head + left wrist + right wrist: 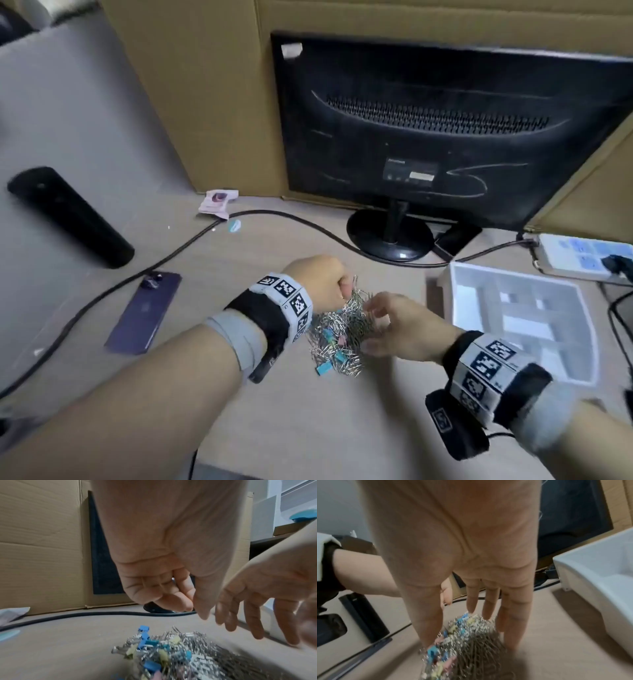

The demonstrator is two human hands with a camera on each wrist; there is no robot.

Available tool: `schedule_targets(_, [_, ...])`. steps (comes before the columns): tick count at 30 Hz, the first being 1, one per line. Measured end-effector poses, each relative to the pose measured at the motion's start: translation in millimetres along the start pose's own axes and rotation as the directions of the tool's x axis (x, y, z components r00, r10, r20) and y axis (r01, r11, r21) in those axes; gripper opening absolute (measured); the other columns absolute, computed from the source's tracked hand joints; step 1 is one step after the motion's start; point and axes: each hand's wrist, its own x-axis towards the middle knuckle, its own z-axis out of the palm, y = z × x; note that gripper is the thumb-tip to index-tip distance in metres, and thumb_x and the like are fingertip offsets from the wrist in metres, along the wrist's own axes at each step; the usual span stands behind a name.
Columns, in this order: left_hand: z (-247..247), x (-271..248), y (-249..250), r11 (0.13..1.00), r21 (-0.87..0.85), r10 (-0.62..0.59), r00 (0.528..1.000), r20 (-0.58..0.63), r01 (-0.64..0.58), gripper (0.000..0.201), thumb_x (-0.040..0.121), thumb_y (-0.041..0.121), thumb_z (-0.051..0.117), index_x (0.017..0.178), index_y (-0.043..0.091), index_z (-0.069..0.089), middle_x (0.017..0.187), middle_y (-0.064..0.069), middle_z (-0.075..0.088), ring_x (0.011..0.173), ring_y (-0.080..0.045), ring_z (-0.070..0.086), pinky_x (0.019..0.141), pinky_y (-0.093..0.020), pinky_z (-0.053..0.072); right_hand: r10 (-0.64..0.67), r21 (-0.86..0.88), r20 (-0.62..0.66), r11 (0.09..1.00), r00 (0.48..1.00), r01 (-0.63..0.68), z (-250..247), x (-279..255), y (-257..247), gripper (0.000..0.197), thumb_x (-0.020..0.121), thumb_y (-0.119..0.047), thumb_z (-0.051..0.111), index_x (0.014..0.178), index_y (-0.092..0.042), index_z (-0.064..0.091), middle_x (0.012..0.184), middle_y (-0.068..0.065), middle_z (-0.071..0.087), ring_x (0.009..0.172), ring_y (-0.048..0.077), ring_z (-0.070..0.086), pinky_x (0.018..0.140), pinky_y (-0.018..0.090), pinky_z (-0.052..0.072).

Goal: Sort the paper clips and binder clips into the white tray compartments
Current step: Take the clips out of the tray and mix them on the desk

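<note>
A tangled pile of silver paper clips and small blue, yellow and pink binder clips [337, 339] [173, 653] [467, 642] lies on the desk in front of me. My left hand [329, 284] [163, 595] hovers just above the pile's far left edge. Its fingers curl into the palm, and no clip shows in them. My right hand [376, 325] [471, 622] reaches over the pile from the right. Its straight fingers are spread, with the thumb on one side of the heap and the others on the far side. The white tray [452, 291] [573, 574] with its compartments stands to the right.
A black monitor [445, 137] stands behind, in front of cardboard [205, 85]. A black cable [274, 216] crosses the desk. A purple phone [144, 311] and a black cylinder [68, 216] lie to the left. A power strip [582, 257] sits beyond the tray.
</note>
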Motion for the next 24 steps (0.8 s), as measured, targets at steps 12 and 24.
schedule_targets(12, [75,21,-26,0.999,0.050,-0.009,0.997,-0.078,0.013,0.030,0.074,0.041,0.087,0.100,0.035,0.073,0.094,0.015,0.072,0.090,-0.012,0.071,0.087,-0.036,0.060,-0.053,-0.357,-0.055,0.934,0.997,0.029,34,32,11,0.094,0.062,-0.045,0.095,0.139,-0.034,0.042,0.125,0.001,0.042,0.110,0.023,0.060,0.101,0.036,0.052])
schedule_targets(24, [88,-4,-33,0.999,-0.019,-0.036,0.995,-0.091,0.035,0.025,0.073,0.030,0.075,0.095,0.039,0.072,0.098,0.016,0.072,0.094,-0.012,0.072,0.089,-0.035,0.062,-0.166,-0.263,-0.315,0.961,0.934,0.083,58,34,21,0.031,0.083,-0.037,0.082,0.106,-0.025,0.067,0.093,-0.009,0.061,0.087,0.015,0.058,0.073,0.024,0.040])
